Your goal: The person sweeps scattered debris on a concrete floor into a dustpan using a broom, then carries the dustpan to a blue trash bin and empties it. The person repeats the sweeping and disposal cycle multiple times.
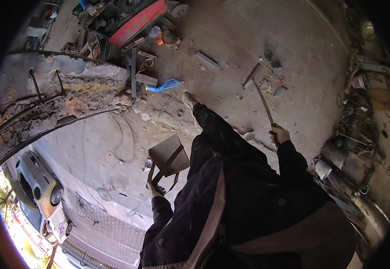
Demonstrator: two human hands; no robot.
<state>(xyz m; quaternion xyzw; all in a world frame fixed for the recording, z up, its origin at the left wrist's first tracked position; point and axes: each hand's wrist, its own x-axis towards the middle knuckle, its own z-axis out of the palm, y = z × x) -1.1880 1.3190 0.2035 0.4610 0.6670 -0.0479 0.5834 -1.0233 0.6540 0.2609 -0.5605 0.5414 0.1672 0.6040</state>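
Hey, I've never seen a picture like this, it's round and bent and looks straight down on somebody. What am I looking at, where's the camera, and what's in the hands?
There is no machine here. The camera sits on a person's head and looks down, so you see their own dark jacket, legs and forearms from above. Its very wide lens bends straight edges and darkens the corners.

The left hand grips the handle of a flat metal dustpan. The right hand holds a long thin stick whose far end reaches a small pile of rubble on the concrete floor.

Scattered on the floor are a blue rag, metal bars and small scraps. A red machine part lies at the top, clutter and a pale bucket at the right. At the lower left, parked cars stand outside.
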